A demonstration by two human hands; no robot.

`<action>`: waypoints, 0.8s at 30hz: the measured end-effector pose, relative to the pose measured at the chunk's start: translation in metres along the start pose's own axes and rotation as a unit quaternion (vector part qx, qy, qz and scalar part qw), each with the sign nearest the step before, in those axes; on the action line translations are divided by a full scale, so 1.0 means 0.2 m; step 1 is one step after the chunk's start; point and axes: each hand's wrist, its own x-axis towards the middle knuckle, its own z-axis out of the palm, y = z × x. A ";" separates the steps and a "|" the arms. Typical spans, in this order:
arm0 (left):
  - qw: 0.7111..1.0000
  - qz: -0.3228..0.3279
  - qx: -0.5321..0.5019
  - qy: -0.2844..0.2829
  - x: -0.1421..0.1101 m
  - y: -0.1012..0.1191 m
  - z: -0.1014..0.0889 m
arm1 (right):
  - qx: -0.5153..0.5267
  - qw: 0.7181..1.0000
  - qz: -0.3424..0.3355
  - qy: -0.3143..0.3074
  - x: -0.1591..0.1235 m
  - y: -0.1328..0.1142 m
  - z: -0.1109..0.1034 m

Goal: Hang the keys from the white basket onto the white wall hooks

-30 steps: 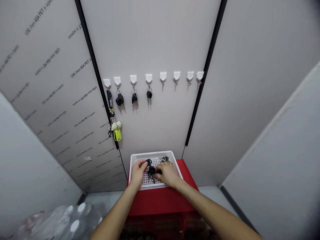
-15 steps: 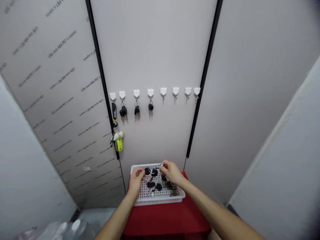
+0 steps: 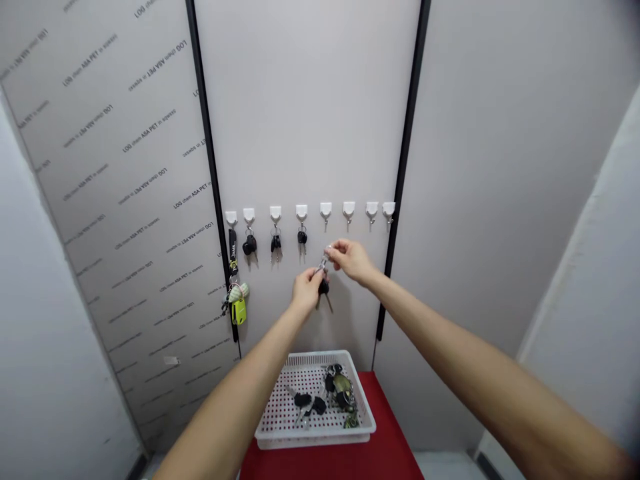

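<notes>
My right hand point(image 3: 352, 260) pinches the top of a metal key ring in front of the wall, a little below the row of hooks. Just left of it and lower, my left hand point(image 3: 307, 289) grips the same ring. From it hangs a bunch of keys point(image 3: 324, 287) with black heads, partly hidden behind my left fingers. Straight above my hands is a bare white hook point(image 3: 326, 209). Below them, a white perforated basket point(image 3: 315, 437) holds black-headed keys point(image 3: 310, 403) and a cluster with a yellowish-green fob point(image 3: 342, 383).
Key bunches point(image 3: 277, 245) hang from the hooks on the left, and a lanyard with a bright yellow-green tag point(image 3: 239, 311) is on the leftmost one. Several hooks point(image 3: 372, 211) at the right carry nothing. The basket stands on a red surface point(image 3: 385, 427).
Both hands have risen from the basket to the wall, taking a bunch of keys up with them. The view has shifted, and the hooks sit lower in it.
</notes>
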 end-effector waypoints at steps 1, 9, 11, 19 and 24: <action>1.000 0.007 0.005 0.013 0.04 0.04 0.01 | 0.005 1.000 -0.003 0.021 0.05 -0.03 -0.01; 0.975 -0.003 0.209 0.075 0.28 0.20 0.06 | -0.099 0.986 0.009 0.133 0.31 -0.09 -0.02; 0.970 -0.013 0.232 0.071 0.27 0.18 0.06 | -0.129 0.983 0.024 0.131 0.32 -0.06 -0.02; 0.969 -0.008 0.246 0.032 -0.03 -0.03 -0.02 | -0.121 0.982 0.006 0.148 0.05 0.13 0.00; 0.944 -0.097 0.312 -0.039 -0.37 -0.38 -0.13 | -0.178 0.979 0.060 -0.083 -0.43 0.41 0.16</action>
